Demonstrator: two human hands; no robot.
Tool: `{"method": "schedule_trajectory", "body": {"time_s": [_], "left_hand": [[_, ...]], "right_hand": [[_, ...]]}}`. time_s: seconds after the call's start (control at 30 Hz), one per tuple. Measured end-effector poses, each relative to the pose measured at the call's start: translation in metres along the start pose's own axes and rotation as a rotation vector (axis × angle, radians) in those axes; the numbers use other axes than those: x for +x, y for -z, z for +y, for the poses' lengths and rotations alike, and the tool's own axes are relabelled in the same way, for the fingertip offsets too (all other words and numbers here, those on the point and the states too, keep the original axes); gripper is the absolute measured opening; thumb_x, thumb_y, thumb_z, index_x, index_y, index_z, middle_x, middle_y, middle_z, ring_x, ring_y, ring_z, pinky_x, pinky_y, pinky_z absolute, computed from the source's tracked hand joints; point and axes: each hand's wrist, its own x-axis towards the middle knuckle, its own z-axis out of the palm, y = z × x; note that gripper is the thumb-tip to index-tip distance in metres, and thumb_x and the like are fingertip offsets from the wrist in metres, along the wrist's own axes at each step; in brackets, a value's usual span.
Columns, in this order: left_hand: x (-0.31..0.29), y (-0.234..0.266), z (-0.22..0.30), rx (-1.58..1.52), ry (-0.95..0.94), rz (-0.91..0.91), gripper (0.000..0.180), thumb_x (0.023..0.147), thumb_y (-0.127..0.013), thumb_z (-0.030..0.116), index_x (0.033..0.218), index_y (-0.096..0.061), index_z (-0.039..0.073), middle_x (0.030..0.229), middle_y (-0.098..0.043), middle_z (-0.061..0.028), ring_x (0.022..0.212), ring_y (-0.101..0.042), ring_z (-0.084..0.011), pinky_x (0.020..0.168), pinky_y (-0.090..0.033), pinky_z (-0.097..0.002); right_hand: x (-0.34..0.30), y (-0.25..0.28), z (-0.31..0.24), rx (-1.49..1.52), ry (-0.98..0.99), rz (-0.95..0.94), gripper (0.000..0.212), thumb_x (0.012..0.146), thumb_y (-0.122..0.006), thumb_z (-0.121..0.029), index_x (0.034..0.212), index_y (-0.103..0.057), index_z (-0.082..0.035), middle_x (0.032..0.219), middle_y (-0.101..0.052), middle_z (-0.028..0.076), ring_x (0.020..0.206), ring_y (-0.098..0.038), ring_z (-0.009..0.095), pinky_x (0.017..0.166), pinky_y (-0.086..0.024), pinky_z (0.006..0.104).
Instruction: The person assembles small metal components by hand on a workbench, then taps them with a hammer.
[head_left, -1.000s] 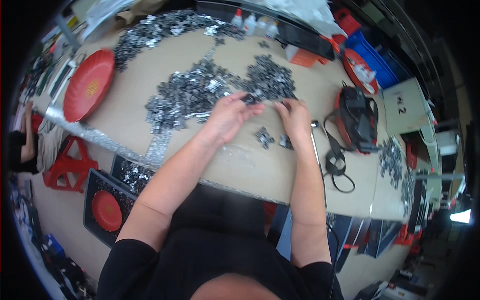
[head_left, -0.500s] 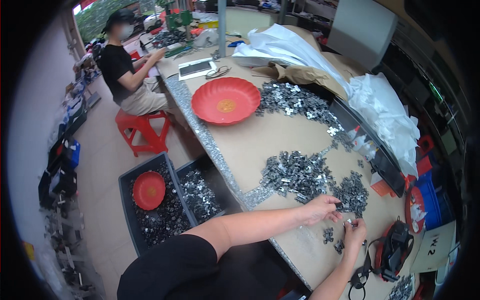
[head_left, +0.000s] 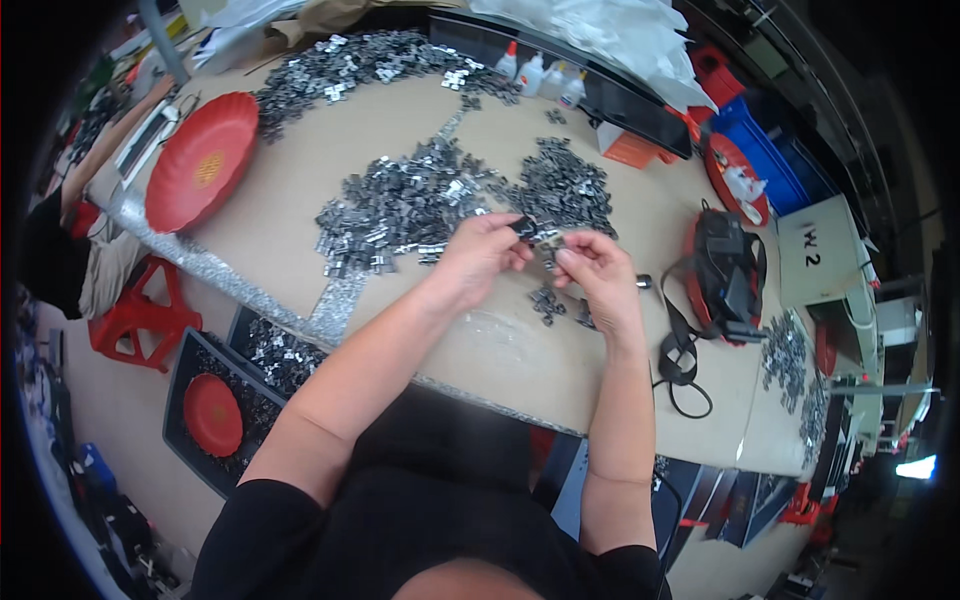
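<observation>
Left hand: the left hand (head_left: 478,258), centre of the frame, thumb and fingertips pinched on a dark piece (head_left: 522,228)
Right hand: the right hand (head_left: 602,278), just right of centre, thumb and forefinger pinched on a silver piece (head_left: 547,250)
Pieces in hand: between the two hands at the centre, close together; whether they touch, I cannot tell
Loose pieces: a small cluster (head_left: 546,303) just below the hands, on the table (head_left: 500,345)
Bins: a grey bin (head_left: 174,405) at lower left with a small red dish (head_left: 213,415) lying on its dark contents, a second bin beside it
Strap: black strap (head_left: 680,360), right of the right forearm, leading up to a black-and-red device (head_left: 728,270)
Heaps: a wide heap (head_left: 400,205) at left of centre, a tighter heap (head_left: 565,185) just above the hands, a long heap (head_left: 345,68) at upper left
Red plate: big red plate (head_left: 220,135), upper left, near the table edge
Bottles: small bottles (head_left: 530,75) in a row, top centre, before a black tray (head_left: 640,108)
Co-worker: a bare arm (head_left: 112,140) at the left edge, above a red stool (head_left: 150,320)
</observation>
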Motion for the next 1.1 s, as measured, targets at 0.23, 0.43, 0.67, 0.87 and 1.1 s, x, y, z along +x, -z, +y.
{"method": "schedule_trajectory", "body": {"time_s": [0.23,0.43,0.67,0.87,1.1], "left_hand": [[0.000,-0.010,-0.009,0.052,-0.008,-0.058,0.011,0.081,-0.051,0.004,0.087,-0.058,-0.002,0.072,-0.058,-0.0058,0.061,-0.052,-0.0099,0.054,-0.041,-0.0219],[0.000,-0.008,-0.008,0.167,-0.044,-0.037,0.011,0.081,-0.051,0.003,0.086,-0.059,-0.002,0.070,-0.057,-0.0043,0.060,-0.051,-0.0088,0.054,-0.040,-0.0212],[-0.003,-0.011,-0.006,0.213,-0.072,-0.086,0.014,0.078,-0.047,-0.002,0.086,-0.059,-0.002,0.071,-0.057,-0.0043,0.060,-0.051,-0.0087,0.055,-0.040,-0.0207],[-0.003,-0.009,-0.006,0.192,-0.054,-0.070,0.014,0.079,-0.047,0.000,0.086,-0.059,-0.002,0.070,-0.056,-0.0041,0.060,-0.050,-0.0087,0.054,-0.040,-0.0205],[-0.004,-0.011,-0.005,0.128,-0.060,-0.071,0.014,0.080,-0.049,0.002,0.088,-0.059,-0.002,0.070,-0.056,-0.0031,0.060,-0.049,-0.0078,0.054,-0.040,-0.0196]], "right_hand": [[-0.009,-0.003,0.001,0.013,0.021,0.039,0.031,0.076,-0.058,0.001,0.104,-0.045,0.005,0.079,-0.054,0.006,0.065,-0.056,0.010,0.057,-0.050,0.0213],[-0.005,-0.004,0.007,0.033,-0.017,0.071,0.034,0.076,-0.058,0.001,0.108,-0.047,0.008,0.083,-0.057,0.011,0.064,-0.058,0.012,0.057,-0.051,0.0219],[-0.007,-0.005,0.004,0.089,-0.082,0.099,0.027,0.077,-0.059,-0.002,0.101,-0.052,0.008,0.079,-0.060,0.010,0.062,-0.058,0.011,0.055,-0.051,0.0221],[-0.007,-0.005,0.006,0.146,-0.105,0.099,0.024,0.076,-0.060,-0.003,0.097,-0.054,0.007,0.077,-0.060,0.010,0.061,-0.057,0.011,0.054,-0.051,0.0219],[-0.008,-0.008,0.004,0.148,-0.061,0.137,0.023,0.076,-0.060,-0.003,0.096,-0.055,0.006,0.076,-0.060,0.009,0.059,-0.057,0.010,0.054,-0.051,0.0218]]}}
